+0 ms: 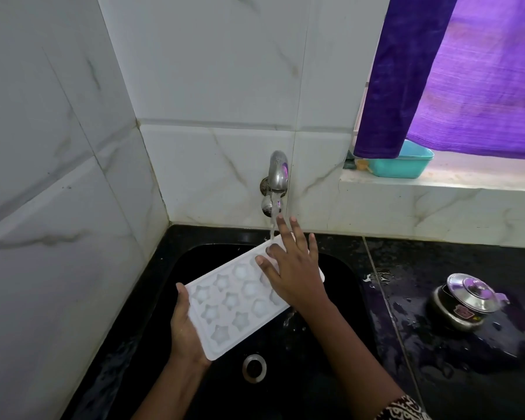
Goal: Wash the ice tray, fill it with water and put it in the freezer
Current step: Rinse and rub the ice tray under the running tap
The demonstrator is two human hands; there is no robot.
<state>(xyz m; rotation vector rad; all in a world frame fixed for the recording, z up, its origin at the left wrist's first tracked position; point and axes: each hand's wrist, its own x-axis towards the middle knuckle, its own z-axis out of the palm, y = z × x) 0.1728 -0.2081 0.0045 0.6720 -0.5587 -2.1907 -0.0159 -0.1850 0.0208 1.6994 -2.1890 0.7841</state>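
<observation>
Ice tray (240,307) sits tilted over the sink (343,301) under the running tap (277,172), so water sheets off. Left hand (185,327) grips its near end; right hand (291,269) lies flat on it, fingers spread, probably rubbing.

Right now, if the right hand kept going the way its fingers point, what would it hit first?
Likely the water stream, then the tap just behind it; depth is unclear.

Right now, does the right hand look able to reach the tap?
Probably yes. The right hand is open, its fingers spread over the far end of the ice tray, just below the tap. Only running water lies between them, and the left hand holds the tray.
</observation>
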